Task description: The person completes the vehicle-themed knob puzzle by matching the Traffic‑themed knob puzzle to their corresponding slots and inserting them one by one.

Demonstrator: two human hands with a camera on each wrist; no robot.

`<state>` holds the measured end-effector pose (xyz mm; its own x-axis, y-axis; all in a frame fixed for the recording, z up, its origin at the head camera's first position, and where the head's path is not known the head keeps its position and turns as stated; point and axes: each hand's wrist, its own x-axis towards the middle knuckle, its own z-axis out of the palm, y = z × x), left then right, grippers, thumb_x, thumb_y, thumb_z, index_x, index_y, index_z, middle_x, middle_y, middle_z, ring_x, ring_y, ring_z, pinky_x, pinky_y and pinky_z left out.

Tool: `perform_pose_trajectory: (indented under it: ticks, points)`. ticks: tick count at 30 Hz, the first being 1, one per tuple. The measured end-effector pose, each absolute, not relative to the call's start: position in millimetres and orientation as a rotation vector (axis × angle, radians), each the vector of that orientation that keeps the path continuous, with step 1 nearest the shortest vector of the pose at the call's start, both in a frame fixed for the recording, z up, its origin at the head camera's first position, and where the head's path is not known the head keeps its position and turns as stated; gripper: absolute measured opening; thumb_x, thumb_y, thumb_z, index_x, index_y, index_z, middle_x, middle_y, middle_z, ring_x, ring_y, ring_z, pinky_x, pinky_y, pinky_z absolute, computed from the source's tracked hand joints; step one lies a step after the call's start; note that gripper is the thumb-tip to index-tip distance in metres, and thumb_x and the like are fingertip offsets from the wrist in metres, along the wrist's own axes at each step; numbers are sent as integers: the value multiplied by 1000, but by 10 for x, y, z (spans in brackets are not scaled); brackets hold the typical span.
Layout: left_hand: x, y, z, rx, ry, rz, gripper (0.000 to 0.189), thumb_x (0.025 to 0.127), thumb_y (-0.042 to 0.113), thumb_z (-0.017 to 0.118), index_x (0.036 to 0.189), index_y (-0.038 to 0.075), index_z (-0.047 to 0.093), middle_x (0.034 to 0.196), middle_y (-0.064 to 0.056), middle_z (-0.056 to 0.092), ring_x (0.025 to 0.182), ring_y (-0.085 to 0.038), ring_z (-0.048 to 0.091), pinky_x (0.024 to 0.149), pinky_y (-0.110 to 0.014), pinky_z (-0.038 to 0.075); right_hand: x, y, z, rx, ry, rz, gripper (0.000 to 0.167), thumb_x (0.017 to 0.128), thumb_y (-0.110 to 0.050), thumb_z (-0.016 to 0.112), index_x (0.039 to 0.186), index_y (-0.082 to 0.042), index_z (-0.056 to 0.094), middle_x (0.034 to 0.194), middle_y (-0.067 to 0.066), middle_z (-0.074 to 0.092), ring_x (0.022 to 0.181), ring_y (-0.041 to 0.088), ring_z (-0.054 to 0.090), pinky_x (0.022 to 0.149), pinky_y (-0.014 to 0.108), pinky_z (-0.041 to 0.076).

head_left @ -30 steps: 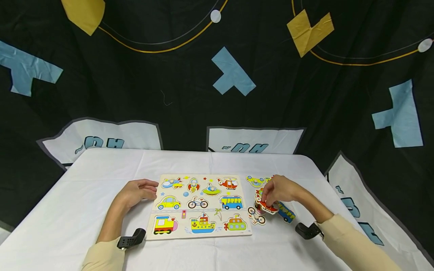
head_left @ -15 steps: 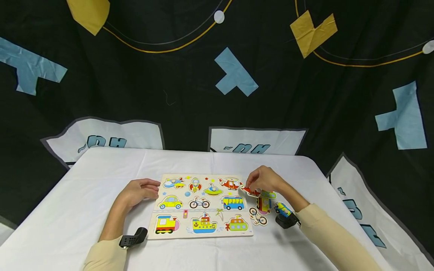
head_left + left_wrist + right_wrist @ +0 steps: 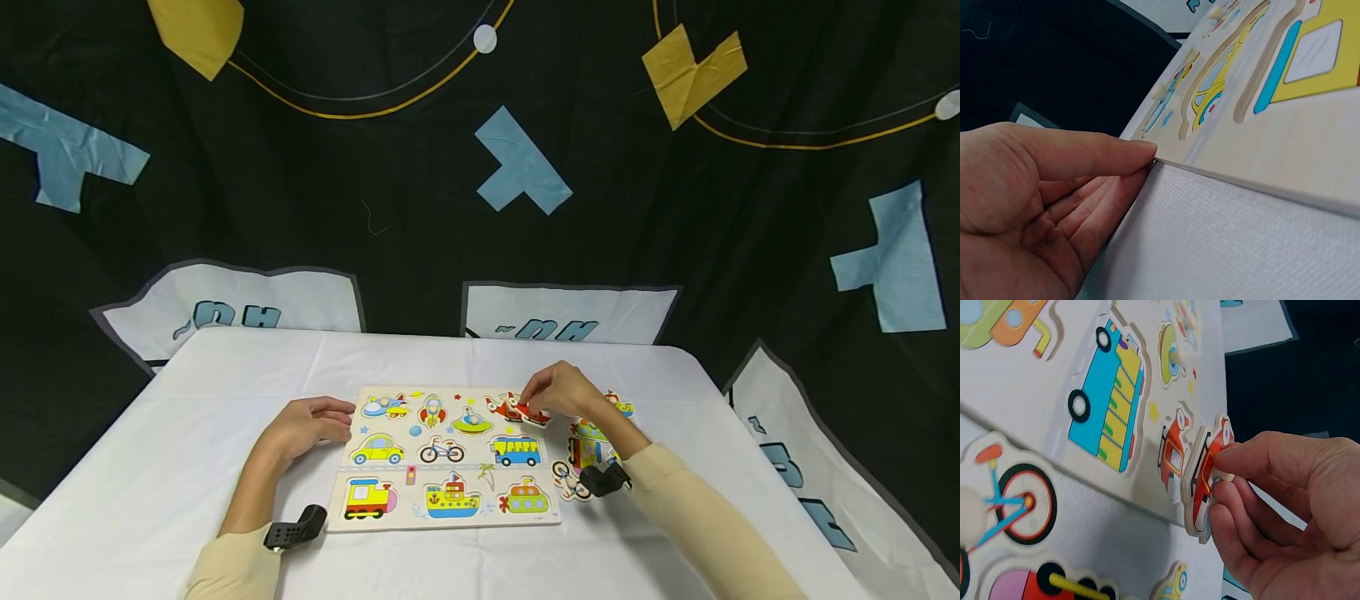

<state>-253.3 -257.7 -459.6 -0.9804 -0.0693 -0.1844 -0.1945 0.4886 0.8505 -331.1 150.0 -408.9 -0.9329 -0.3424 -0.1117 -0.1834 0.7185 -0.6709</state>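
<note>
right hand (image 3: 564,392) — pinching helicopter piece (image 3: 1203,481) at its knob (image 3: 1224,477) | piece over the board's (image 3: 410,520) right edge, beside its matching recess (image 3: 1174,453) | left hand (image 3: 303,429) relaxed, fingers touching the board's left edge | best: shift left — keep heading matched, lower flat, press gently

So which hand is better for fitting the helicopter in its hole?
Probably the right hand: it holds the helicopter piece near its matching hole; the left hand touches the board's left edge.
</note>
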Motion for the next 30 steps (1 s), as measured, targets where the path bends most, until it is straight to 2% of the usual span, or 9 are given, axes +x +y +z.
perform_pose_trajectory:
  ticks: [13,30]
  points:
    - [-2534,-2581,-4614,-216,2595,1520,51,81,9,79,129,-1,65,104,-8,75,94,-16,66,79,-25,48,-3408,1248,-4182,-388,2719,-1009,6,79,-9,79,82,-14,80,79,-3,73,76,15,59,68,28,46]
    - [-2539,-2572,-4600,-252,2600,1498,52,81,10,79,130,1,65,105,-9,76,97,-19,66,91,-40,48,-3441,1142,-4304,-307,2742,-975,5,81,-11,81,86,-11,81,84,-3,74,76,16,60,66,26,47]
